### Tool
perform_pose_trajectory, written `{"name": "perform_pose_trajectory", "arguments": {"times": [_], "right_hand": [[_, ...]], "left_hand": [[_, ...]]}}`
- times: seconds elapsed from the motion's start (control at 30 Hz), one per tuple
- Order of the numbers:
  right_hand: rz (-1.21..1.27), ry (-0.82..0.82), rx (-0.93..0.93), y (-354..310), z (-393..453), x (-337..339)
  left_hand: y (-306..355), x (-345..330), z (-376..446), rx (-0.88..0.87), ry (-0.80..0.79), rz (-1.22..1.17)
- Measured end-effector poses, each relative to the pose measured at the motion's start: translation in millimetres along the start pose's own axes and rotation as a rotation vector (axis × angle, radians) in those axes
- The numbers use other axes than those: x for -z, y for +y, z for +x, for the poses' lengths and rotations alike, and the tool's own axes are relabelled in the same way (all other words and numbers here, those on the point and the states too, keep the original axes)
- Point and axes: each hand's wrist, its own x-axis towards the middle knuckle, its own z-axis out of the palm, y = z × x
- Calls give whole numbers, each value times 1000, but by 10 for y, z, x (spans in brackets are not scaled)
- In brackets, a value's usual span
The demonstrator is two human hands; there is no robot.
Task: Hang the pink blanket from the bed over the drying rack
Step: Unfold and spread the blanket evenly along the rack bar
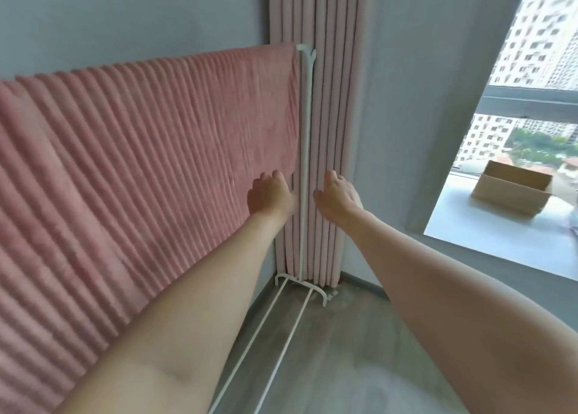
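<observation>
The pink blanket (pixel 150 151), ribbed and plush, hangs spread over the top rail of the white drying rack (pixel 306 151) and fills the left half of the view. My left hand (pixel 270 194) is at the blanket's lower right corner, just left of the rack's upright post, with its fingers curled on the fabric edge. My right hand (pixel 339 194) hovers just right of the post, in front of the curtain, fingers apart and holding nothing. The top rail is hidden under the blanket.
A pink pleated curtain (pixel 331 101) hangs in the corner behind the rack. The rack's white base bars (pixel 281 320) run along the grey floor. A window at the right has a cardboard box (pixel 513 188) on its sill. Grey walls stand behind.
</observation>
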Motion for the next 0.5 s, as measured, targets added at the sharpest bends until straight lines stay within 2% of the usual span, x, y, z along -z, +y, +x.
{"name": "perform_pose_trajectory", "arguments": {"times": [0.23,0.37,0.5], "right_hand": [[57,-88,114,471,1638,-448],[84,-199,299,690,2665,-642],[215,-205,344,595,3266,-560]], "left_hand": [[214,-789,1203,41,193,-22],[405,-1272,1902,204,350,5],[516,-1373,2207,266,411,68]]}}
